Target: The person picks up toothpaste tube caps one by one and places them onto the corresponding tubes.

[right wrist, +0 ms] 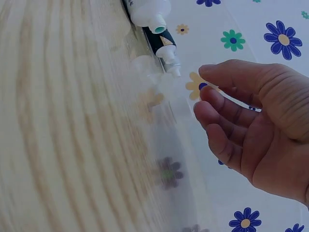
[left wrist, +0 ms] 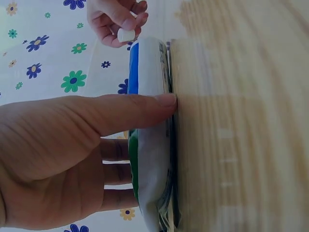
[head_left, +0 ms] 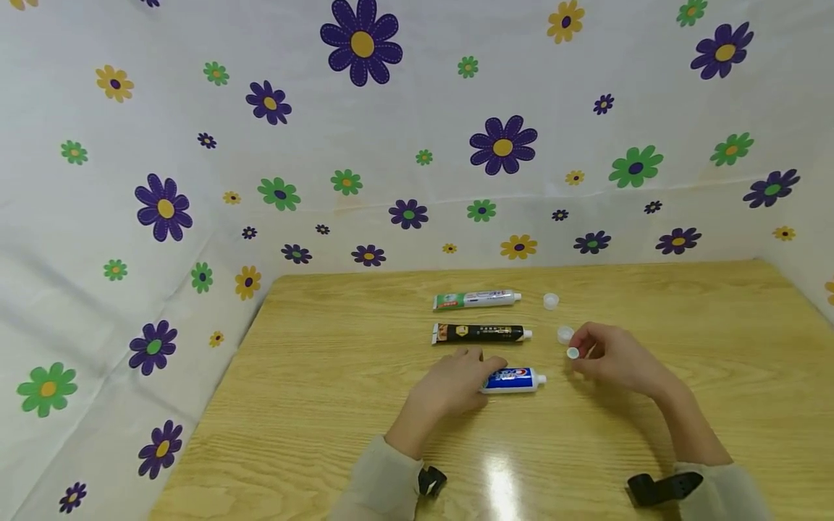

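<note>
My left hand (head_left: 459,380) grips a blue and white toothpaste tube (head_left: 511,380) lying on the table, thumb on its near side and fingers along the far side. Its white nozzle points right, uncapped. In the left wrist view the thumb crosses the white side of the tube (left wrist: 152,72). To the right of the nozzle, my right hand (head_left: 615,358) pinches a small white cap (head_left: 573,353), also seen off the table in the left wrist view as a white cap (left wrist: 126,35). No cap shows at the fingertips in the right wrist view.
Behind the blue tube lie a black toothpaste tube (head_left: 482,333) and a green and white one (head_left: 478,299), nozzles right. Two pale caps, one nearer (head_left: 565,334) and one farther (head_left: 551,300), sit by them. A flowered cloth (head_left: 417,130) hangs behind the wooden table (head_left: 313,376).
</note>
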Available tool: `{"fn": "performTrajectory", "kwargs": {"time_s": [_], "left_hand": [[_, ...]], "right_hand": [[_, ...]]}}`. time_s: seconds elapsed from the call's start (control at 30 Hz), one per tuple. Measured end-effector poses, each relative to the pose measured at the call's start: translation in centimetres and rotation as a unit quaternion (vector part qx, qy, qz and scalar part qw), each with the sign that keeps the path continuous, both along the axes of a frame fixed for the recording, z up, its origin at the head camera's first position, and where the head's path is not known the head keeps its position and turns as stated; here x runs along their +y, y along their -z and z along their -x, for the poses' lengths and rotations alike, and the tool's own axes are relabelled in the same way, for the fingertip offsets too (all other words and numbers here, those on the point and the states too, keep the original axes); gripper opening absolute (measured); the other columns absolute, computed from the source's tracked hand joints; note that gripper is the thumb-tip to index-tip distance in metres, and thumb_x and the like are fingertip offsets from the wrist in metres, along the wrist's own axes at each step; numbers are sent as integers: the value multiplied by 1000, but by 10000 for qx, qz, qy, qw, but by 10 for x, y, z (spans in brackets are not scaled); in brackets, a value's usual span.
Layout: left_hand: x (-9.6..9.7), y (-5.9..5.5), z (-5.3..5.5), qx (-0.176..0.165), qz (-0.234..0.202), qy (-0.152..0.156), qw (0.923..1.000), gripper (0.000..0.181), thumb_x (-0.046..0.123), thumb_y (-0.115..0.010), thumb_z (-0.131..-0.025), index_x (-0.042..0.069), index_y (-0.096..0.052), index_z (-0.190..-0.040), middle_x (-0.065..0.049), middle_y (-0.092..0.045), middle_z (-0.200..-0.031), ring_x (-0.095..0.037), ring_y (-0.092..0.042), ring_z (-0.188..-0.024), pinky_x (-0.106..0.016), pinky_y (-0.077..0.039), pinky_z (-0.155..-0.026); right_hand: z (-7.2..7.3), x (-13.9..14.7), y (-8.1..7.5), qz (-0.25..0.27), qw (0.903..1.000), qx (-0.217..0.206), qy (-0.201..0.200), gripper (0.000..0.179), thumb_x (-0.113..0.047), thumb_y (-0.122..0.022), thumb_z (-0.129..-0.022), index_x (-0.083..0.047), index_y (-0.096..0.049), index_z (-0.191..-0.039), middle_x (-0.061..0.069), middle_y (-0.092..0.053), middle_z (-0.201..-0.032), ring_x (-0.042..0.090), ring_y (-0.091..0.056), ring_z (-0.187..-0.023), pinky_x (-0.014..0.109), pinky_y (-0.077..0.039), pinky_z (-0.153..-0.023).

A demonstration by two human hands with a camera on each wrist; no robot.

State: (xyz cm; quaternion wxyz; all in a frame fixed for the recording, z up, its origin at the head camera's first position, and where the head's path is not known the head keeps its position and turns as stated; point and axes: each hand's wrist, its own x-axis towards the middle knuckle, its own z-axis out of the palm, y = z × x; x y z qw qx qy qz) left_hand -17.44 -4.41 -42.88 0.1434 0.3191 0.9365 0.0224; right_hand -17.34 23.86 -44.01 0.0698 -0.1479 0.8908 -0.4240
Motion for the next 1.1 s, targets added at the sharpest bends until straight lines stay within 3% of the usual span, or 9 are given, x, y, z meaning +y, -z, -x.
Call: {"fn": "performTrajectory", "kwargs": {"time_s": [0.27, 0.43, 0.73, 1.1], "left_hand": [[9, 0, 0, 138, 118, 90, 9998, 55, 26, -71, -93, 26, -50, -144, -6, -58, -129, -22, -54, -117, -42, -51, -96], [6, 1, 3, 42, -174, 150, 9997, 53, 25, -73, -92, 26, -52, -141, -4, -59, -120, -17, -55, -104, -35, -52, -89], [-3, 3, 12, -48, -564, 251, 9981, 54, 21, -71, -94, 23, -50, -144, -7, -57, -123, -15, -58, -101, -30, -53, -87], [-26, -18, 13, 280, -1360, 175, 9902, 53, 21, -71, -94, 25, -51, -143, -5, -57, -118, -17, -56, -98, -33, -53, -84]], "right_hand": [[-2, 0, -8, 57, 9996, 208, 206, 20, -8, -75, -87, -6, -62, -101, 5, -59, -88, 21, -53, -80, 24, -46, -61], [-5, -1, -13, 65, 9989, 345, 315, 21, -8, -75, -87, -4, -62, -103, 7, -63, -93, 21, -57, -81, 26, -50, -60], [-10, -2, -22, 184, 9969, 571, 515, 22, -7, -74, -87, -3, -62, -104, 10, -65, -97, 19, -62, -79, 26, -51, -60], [-19, -12, -39, 261, 9958, 773, 420, 19, -9, -75, -87, -7, -63, -101, 6, -68, -91, 15, -63, -75, 26, -52, -58]]}}
